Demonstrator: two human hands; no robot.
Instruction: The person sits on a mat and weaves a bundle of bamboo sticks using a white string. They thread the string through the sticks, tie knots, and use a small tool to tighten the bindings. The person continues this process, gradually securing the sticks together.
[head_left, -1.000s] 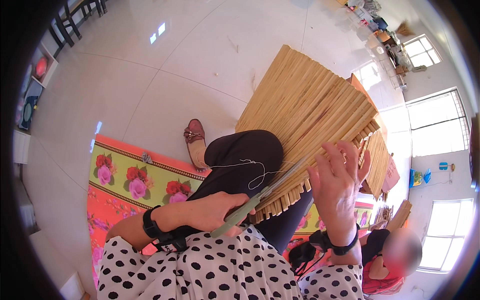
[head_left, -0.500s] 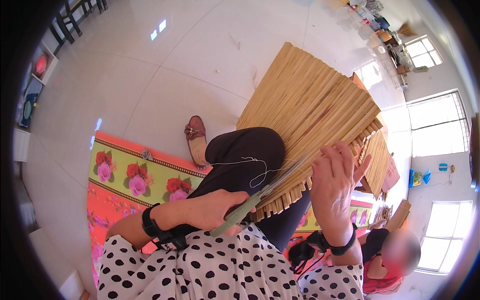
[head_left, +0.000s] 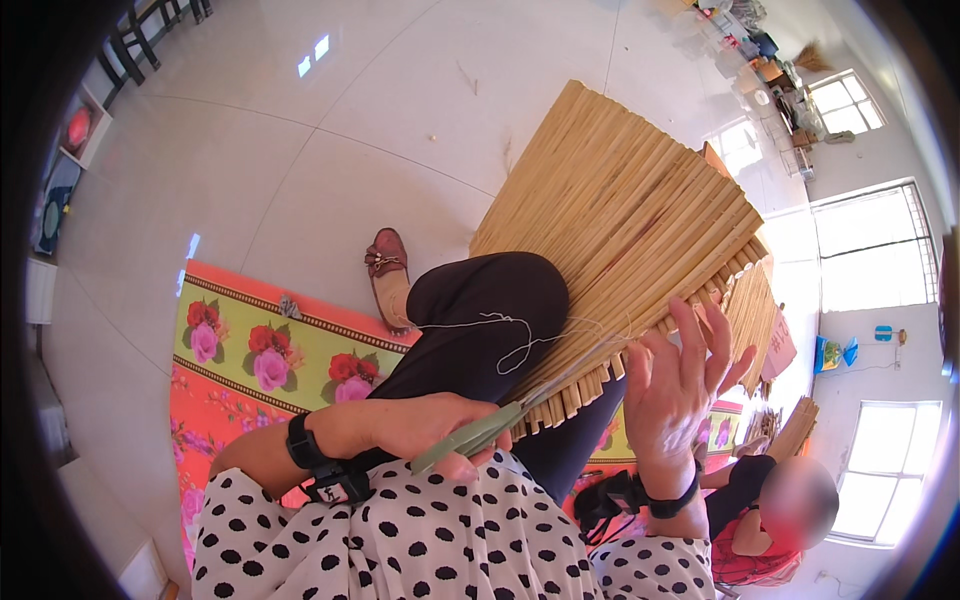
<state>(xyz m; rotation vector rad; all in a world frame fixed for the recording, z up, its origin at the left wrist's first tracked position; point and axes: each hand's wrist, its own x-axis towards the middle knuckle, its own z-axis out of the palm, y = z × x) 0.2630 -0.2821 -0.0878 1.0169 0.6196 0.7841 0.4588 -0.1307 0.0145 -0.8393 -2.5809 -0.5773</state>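
Observation:
My left hand (head_left: 425,425) is closed around a tool with a flat green handle (head_left: 470,440) and a long, thin metal shaft. That shaft lies along the near edge of a stiff mat of bound yellow-brown stalks (head_left: 615,190), which rests across my lap. My right hand (head_left: 668,405) is at the mat's near right edge, fingers spread, its thumb close to the tool's tip. Loose white thread (head_left: 520,345) loops over my dark trouser leg and onto the mat. Whether the right fingertips touch the thread cannot be made out.
A flowered mat (head_left: 265,360) lies beneath me on the pale tiled floor (head_left: 330,190). Beyond my right hand are another stalk mat (head_left: 748,315) and a seated person in red and black (head_left: 750,540). Boxes and goods (head_left: 780,90) line the far right wall.
My right hand has shifted slightly downward and its fingers have spread and tilted right. My left hand and the green-handled tool have moved slightly left. The stalk mat stays nearly in place.

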